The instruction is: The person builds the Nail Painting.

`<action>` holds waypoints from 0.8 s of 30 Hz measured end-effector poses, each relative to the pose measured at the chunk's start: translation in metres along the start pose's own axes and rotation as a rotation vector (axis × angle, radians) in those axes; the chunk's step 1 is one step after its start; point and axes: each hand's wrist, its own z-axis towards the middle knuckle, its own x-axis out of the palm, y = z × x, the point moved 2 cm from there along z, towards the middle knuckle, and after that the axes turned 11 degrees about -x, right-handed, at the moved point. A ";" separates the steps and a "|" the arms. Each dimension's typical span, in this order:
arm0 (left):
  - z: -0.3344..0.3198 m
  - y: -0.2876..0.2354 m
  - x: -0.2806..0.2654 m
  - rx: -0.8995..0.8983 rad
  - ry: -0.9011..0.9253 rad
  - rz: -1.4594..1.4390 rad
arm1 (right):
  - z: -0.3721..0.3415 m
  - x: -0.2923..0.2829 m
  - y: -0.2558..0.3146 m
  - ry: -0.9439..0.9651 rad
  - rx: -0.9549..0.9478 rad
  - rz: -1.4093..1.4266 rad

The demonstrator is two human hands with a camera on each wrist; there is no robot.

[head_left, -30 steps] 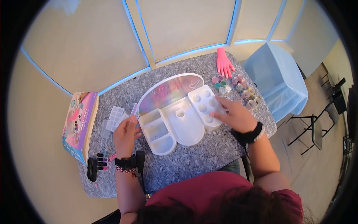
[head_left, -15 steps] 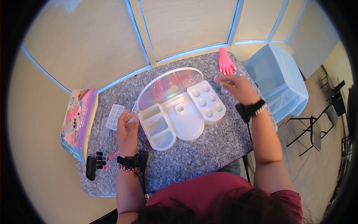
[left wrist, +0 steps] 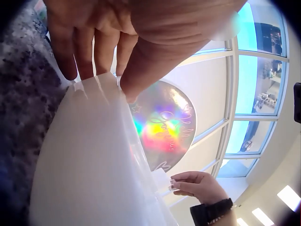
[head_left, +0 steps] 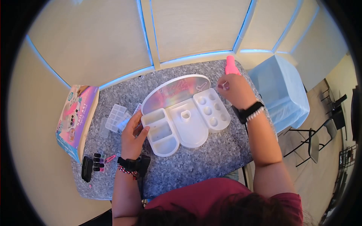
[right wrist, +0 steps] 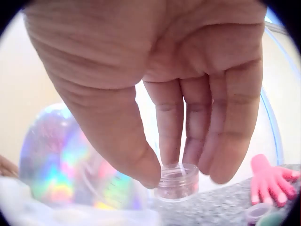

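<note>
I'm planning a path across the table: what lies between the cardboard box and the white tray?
In the head view: a clear divided case, other plastic pieces beside it, and the left hand, touching the white tray.

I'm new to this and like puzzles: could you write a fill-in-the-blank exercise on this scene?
The fingers pinching the clear jar belong to the ____ hand.
The left hand grips a tray coloured ____.
The model hand is coloured ____.
The tray's right section has ____ round wells.
Missing words: right; white; pink; six.
</note>
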 end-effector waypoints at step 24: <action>-0.002 -0.001 0.004 -0.022 0.053 0.006 | 0.009 0.009 -0.023 0.029 0.129 0.045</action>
